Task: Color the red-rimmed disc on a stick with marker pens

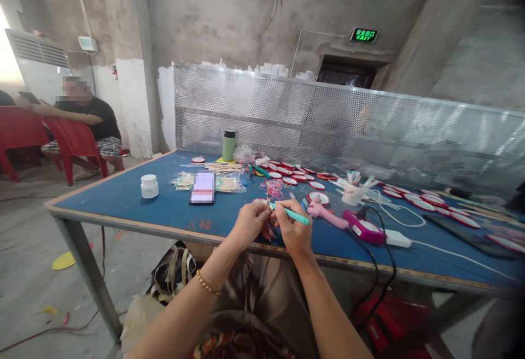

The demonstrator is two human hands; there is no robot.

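My right hand (294, 227) is closed round a teal pen-like tool (292, 215) that points left toward my left hand. My left hand (249, 221) is closed in a pinch on something small I cannot make out, held against the tool's tip. Both hands hover over the near edge of the blue table (123, 198). Just beyond them lie a heap of small coloured pieces (274, 187) and a red-and-white round disc (318, 198).
A pink glue gun (328, 216), a magenta device (363, 229) with a black cord, a white adapter (397, 237), a phone (203, 187), a white jar (149, 186), a green bottle (228, 146), wooden sticks (221, 169) and several discs (293, 175) lie about. A person sits far left.
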